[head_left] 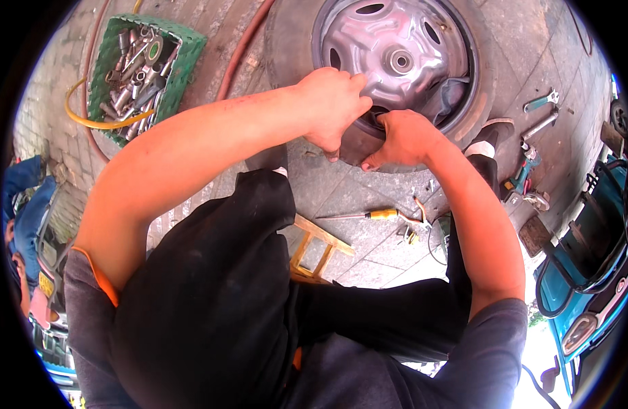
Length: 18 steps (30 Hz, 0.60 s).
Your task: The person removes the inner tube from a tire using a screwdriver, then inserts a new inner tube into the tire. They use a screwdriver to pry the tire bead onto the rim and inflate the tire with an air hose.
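A wheel lies on the paving in front of me, with a silvery steel rim [355, 44] inside a dark, dusty tyre [287, 51]. My left hand [334, 109] is closed over the tyre's near side, its fingers bent toward the rim and its thumb down the outer wall. Just to its right, my right hand [406, 140] grips the same near edge; its fingertips reach in beside the rim and are partly hidden. A dark grey, limp piece of rubber or cloth [450, 99] shows inside the rim's lower right; I cannot tell which.
A green woven basket [184, 65] of sockets and metal parts stands at the left. A screwdriver [382, 214] and a small wooden stool [314, 249] are near my legs. At right lie an adjustable wrench [541, 101] and a power tool [525, 167]; a blue vehicle [566, 341] stands beyond. Hoses cross the floor.
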Tool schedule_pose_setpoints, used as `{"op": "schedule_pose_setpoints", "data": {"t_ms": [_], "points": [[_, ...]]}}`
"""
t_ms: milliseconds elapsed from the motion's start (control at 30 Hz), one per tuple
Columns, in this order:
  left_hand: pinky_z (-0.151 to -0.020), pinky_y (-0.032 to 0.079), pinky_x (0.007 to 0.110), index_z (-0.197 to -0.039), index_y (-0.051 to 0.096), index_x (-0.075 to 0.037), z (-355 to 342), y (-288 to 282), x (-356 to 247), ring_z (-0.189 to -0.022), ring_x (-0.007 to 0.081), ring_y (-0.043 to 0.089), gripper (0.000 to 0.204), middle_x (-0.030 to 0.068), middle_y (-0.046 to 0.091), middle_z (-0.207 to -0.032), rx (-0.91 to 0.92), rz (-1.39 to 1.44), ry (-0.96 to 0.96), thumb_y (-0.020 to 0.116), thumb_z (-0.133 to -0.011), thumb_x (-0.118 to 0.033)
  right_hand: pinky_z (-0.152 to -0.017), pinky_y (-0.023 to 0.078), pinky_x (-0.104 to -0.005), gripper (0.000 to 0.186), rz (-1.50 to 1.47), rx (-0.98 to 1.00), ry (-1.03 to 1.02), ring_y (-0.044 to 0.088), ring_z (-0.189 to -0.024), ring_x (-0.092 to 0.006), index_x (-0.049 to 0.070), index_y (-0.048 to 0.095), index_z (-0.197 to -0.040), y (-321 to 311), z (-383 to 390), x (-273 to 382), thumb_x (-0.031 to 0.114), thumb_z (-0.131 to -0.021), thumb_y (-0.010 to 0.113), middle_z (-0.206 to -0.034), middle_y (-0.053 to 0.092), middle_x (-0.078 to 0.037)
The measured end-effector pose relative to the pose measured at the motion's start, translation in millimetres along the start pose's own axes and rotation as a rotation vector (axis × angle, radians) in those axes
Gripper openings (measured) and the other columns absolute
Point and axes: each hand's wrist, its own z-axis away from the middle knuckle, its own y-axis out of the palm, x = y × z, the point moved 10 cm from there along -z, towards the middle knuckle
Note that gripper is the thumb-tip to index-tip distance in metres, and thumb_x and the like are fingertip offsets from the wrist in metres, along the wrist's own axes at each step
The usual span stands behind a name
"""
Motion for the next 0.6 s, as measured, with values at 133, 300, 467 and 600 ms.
{"op": "schedule_pose_setpoints", "data": {"t_ms": [133, 300, 467, 600], "points": [[-0.088, 0.057, 0.045, -0.13, 0.06, -0.002, 0, -2, -4, -0.103, 0.033, 0.073, 0.093, 0.0131, 0.071, -0.102, 0.133, 0.02, -0.041, 0.096, -0.061, -0.054, -0.093, 0.055, -0.0451, 0.084, -0.039, 0.132, -0.013, 0.073, -0.105, -0.039, -0.006, 0.074, -0.119, 5, -9, -8, 0.055, -0.065, 0.092, -0.111, 0.075, -0.026], [-0.085, 0.058, 0.044, -0.133, 0.061, -0.003, -3, 11, -5, -0.095, 0.0313, 0.076, 0.092, 0.01, 0.075, -0.093, 0.242, 0.029, -0.05, 0.094, -0.064, -0.054, -0.094, 0.054, -0.0437, 0.079, -0.021, 0.29, 0.047, 0.073, -0.105, -0.0374, -0.002, 0.077, -0.115, 17, -8, -10, 0.064, -0.072, 0.084, -0.109, 0.076, -0.024], [-0.102, 0.049, 0.041, -0.129, 0.064, -0.007, 14, -3, -17, -0.118, 0.0293, 0.063, 0.089, 0.0118, 0.066, -0.123, -0.194, -0.188, 0.125, 0.095, -0.06, -0.053, -0.096, 0.053, -0.0428, 0.078, -0.071, 0.193, 0.047, 0.072, -0.109, -0.0353, 0.002, 0.072, -0.125, 17, -6, -9, 0.058, -0.073, 0.087, -0.114, 0.075, -0.022], [-0.104, 0.045, 0.042, -0.124, 0.066, -0.008, 20, 12, 0, -0.122, 0.0279, 0.058, 0.085, 0.0109, 0.061, -0.125, -0.034, -0.174, 0.113, 0.098, -0.056, -0.048, -0.103, 0.052, -0.0428, 0.092, -0.355, -0.179, -0.034, 0.065, -0.122, -0.0376, 0.005, 0.06, -0.141, 8, 5, -18, 0.053, -0.069, 0.092, -0.129, 0.067, -0.023]]}}
